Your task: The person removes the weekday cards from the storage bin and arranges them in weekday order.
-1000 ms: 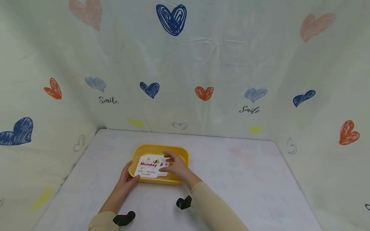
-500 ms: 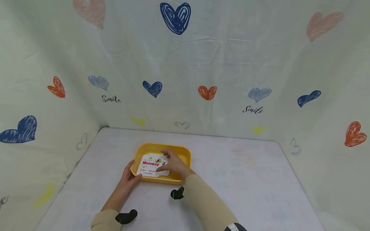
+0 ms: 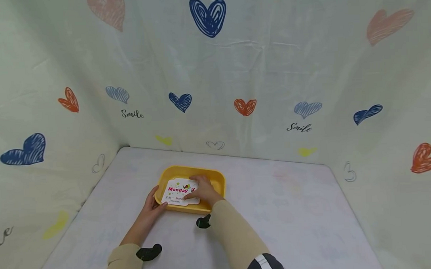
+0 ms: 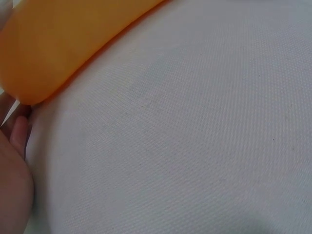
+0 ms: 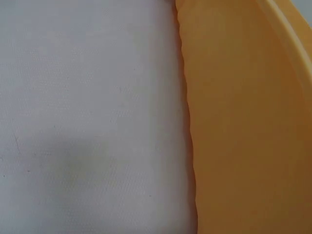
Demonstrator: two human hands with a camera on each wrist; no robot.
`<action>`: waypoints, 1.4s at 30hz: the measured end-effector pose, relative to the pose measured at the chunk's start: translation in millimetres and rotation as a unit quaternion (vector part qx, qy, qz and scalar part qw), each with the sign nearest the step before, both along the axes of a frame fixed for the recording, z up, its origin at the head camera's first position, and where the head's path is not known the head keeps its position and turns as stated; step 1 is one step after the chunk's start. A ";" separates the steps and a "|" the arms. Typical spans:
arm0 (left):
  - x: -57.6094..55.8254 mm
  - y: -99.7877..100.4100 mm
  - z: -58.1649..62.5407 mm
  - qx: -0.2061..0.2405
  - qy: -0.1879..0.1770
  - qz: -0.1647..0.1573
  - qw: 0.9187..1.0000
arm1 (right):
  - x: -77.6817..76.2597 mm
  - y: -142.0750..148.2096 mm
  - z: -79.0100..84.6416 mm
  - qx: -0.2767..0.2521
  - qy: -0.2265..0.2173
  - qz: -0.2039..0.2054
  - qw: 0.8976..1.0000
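A yellow tray (image 3: 218, 182) lies on the white-covered table, with white flashcards (image 3: 175, 196) in it; the top one reads "Monday" in red. The cards overlap, and a red "y" of a lower card shows at the right. My left hand (image 3: 148, 216) holds the tray's left end, thumb at the front rim and fingers round the side. My right hand (image 3: 206, 193) reaches into the tray and grips the cards' right side, thumb near and fingers far. In the left wrist view, part of the left hand (image 4: 13, 187) touches the tray wall (image 4: 63, 46). The right wrist view shows only tray wall (image 5: 243, 126) and cloth.
White cloth (image 3: 282, 219) covers the table around the tray. A curtain (image 3: 263, 69) printed with hearts and "Smile" rises behind and at both sides. A dark wrist device (image 3: 149, 252) sits by the left cuff, another device (image 3: 203, 222) by the right.
The right hand has moved slightly left over the cards, and its fingers have drawn in. The cards overlap more closely than before. The left hand keeps its hold on the tray.
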State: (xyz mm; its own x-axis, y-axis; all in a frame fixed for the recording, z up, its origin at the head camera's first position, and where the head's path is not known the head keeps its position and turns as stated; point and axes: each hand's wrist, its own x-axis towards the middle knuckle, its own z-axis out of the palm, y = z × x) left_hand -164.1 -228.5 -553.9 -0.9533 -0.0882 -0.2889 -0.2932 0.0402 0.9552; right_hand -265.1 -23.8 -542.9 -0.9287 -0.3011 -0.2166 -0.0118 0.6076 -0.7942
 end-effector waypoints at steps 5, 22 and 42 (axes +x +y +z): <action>1.2 1.2 -0.2 0.005 0.014 -0.003 1.000 | -1.6 -0.6 -5.3 0.039 0.012 0.005 0.999; 2.6 3.1 0.4 0.016 0.009 -0.001 1.000 | 1.3 -0.3 -6.8 0.076 0.019 0.013 0.997; 0.1 3.2 5.0 -0.008 -0.018 0.010 1.000 | -10.9 3.2 -7.7 -0.019 -0.041 -0.014 0.999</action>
State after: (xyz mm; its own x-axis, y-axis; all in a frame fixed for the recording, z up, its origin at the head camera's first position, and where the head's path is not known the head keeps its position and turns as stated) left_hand -164.0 -225.3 -548.9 -0.9402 -0.1118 -0.3219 -0.3287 0.0484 0.9432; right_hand -276.0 -20.5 -550.6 -0.9166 -0.2843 -0.2811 0.0712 0.5757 -0.8145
